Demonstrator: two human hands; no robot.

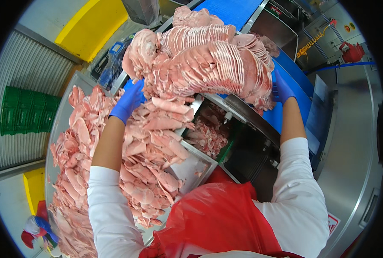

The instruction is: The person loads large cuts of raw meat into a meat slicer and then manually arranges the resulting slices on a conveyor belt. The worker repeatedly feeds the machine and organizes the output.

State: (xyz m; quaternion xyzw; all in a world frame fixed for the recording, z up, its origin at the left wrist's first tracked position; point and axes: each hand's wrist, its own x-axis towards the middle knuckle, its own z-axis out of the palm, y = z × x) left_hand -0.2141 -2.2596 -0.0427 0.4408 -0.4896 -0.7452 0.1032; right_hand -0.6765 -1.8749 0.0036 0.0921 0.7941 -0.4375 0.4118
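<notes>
A large heap of thin pink meat slices, many still fanned in overlapping rows, lies across the blue conveyor belt. At the heap's lower left edge is my left hand, in a blue glove, its fingers stretched toward the meat and their tips partly hidden. My right hand, gloved alike, is at the heap's right edge over the belt, with fingers extended and apart. Neither hand is closed around a slice. Below my left hand, loose meat slices cover a steel table.
Between table and belt, meat scraps lie in a bin beside a dark opening. A rounded steel machine housing stands at the right. Stacked green crates are at the left; another person shows at lower left.
</notes>
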